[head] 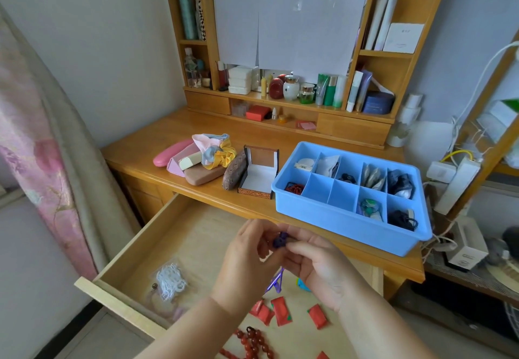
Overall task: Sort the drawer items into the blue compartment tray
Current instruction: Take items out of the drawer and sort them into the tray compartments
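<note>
Head view, looking down over an open wooden drawer (146,249) and the desk (157,159) beyond it. Both hands meet above the middle of the drawer. The left hand (247,260) and the right hand (317,263) have their fingers curled in toward each other, and together they pinch a small dark purple item (279,240) between the fingertips; what it is cannot be made out.

Inside the drawer, near the left, lies a clear bag of white cord (170,280). Nearer the camera are several red packets (280,309) and a string of red-brown beads (254,340). A purple clip (275,281) shows just below the hands.

On the desk, to the right and just past the hands, sits the blue compartment tray (345,225), overhanging the desk's near edge. Most of its ten sections hold small things, among them red beads in the near-left section and dark items at the right end; two near sections look bare.

Left of the tray stands an open small box (259,174), then a patterned pouch (234,172), a brown case (203,176), a pink case (170,156) and a pile of scrunchies (216,149).
</note>
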The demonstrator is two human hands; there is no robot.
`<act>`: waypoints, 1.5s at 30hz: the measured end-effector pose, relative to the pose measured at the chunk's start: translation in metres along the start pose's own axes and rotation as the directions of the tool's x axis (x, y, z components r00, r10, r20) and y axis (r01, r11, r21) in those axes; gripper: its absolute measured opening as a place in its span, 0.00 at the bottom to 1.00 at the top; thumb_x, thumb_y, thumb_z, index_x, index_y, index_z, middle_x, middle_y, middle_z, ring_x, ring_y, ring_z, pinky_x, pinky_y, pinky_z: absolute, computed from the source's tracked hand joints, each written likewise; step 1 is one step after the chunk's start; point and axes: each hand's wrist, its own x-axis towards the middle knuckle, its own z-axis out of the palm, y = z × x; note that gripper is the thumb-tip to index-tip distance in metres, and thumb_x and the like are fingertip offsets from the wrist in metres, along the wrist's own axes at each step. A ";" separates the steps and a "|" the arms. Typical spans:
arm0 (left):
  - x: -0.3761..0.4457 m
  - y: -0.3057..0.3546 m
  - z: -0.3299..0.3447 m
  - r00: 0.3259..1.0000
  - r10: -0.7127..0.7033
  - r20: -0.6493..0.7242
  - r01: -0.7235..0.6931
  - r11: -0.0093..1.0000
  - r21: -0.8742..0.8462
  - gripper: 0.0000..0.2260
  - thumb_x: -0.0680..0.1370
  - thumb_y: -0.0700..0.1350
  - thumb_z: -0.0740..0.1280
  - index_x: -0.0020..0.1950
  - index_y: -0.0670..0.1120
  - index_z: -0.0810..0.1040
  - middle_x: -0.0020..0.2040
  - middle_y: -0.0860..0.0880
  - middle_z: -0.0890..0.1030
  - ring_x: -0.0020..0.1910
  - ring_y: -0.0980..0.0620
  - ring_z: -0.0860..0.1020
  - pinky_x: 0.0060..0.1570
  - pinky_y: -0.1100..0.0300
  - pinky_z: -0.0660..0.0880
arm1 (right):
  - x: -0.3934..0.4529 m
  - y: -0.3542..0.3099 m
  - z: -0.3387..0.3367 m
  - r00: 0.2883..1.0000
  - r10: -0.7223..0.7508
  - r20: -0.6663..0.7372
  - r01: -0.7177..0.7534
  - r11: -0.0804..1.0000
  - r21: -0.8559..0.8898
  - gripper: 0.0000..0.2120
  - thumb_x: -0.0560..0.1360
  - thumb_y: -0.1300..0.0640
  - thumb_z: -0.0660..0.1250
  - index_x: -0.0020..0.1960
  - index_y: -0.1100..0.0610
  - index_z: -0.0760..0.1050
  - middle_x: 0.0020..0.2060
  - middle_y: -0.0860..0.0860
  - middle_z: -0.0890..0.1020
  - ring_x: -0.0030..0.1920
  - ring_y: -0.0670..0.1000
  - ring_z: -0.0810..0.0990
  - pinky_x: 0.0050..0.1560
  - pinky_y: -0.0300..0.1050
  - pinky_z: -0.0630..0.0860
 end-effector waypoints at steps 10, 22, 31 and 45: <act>0.005 0.003 -0.012 0.979 -0.122 0.163 0.161 0.954 -0.254 0.14 0.70 0.30 0.71 0.40 0.50 0.81 0.40 0.44 0.80 0.37 0.45 0.78 0.43 0.52 0.78 | -0.009 -0.004 -0.010 0.998 0.053 -0.034 -0.059 0.980 -0.190 0.14 0.65 0.59 0.72 0.50 0.61 0.80 0.41 0.58 0.85 0.36 0.50 0.84 0.35 0.40 0.78; 0.005 0.007 -0.016 0.950 -0.231 0.212 0.293 0.896 -0.334 0.11 0.73 0.31 0.70 0.41 0.48 0.80 0.34 0.52 0.80 0.35 0.55 0.79 0.40 0.65 0.76 | -0.007 -0.005 -0.004 0.948 -0.256 -0.187 0.178 0.917 -0.356 0.05 0.69 0.54 0.71 0.40 0.56 0.82 0.33 0.52 0.73 0.28 0.45 0.66 0.33 0.39 0.63; 0.009 0.020 -0.019 0.979 -0.176 0.099 0.202 0.873 -0.444 0.09 0.72 0.33 0.71 0.42 0.47 0.80 0.39 0.47 0.85 0.39 0.51 0.83 0.40 0.66 0.77 | -0.010 -0.008 0.005 0.905 -0.408 -0.124 0.259 0.757 -0.600 0.03 0.68 0.58 0.76 0.40 0.54 0.82 0.33 0.52 0.85 0.36 0.46 0.83 0.40 0.37 0.78; 0.012 0.025 -0.020 0.985 -0.171 0.031 0.170 0.919 -0.356 0.08 0.74 0.41 0.72 0.52 0.48 0.78 0.42 0.51 0.82 0.38 0.55 0.80 0.39 0.64 0.78 | -0.010 -0.008 0.014 0.942 -0.326 -0.082 0.253 0.849 -0.464 0.05 0.76 0.64 0.65 0.47 0.57 0.79 0.35 0.52 0.84 0.40 0.51 0.84 0.46 0.41 0.80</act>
